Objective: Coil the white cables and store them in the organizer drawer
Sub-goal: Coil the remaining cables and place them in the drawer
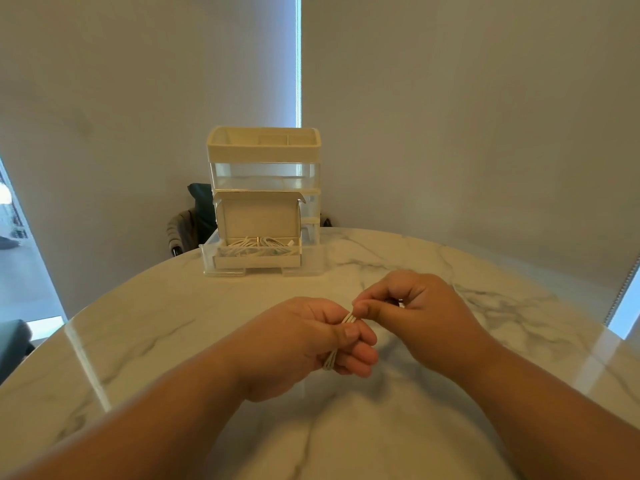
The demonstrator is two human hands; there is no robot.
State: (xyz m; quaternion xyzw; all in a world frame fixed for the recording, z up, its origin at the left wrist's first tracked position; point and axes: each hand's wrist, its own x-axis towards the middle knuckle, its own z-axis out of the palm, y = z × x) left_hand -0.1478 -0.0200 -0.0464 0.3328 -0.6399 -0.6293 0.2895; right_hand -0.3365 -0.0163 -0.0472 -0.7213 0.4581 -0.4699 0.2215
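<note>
Nearly bundled, the white cable (348, 319) could spring loose between the two hands.
Folded into several parallel strands, the cable sits above the middle of the counter (502, 289). Its lower loop pokes out under the left grip (304, 341), which is clamped round the bundle with thumb over fingers. The right grip (408, 306) pinches the strands' upper end just beside the left thumb. How much loose tail remains is hidden inside the hands. Slackening either pinch before the end is tucked would likely let the loops fan open and drop onto the counter. Farther off, the organizer drawer (209, 258) stands pulled out with an open box (258, 220) of coiled cables (256, 243) in it. A fat or uneven coil may snag on the box's raised lid or tangle with those inside.
</note>
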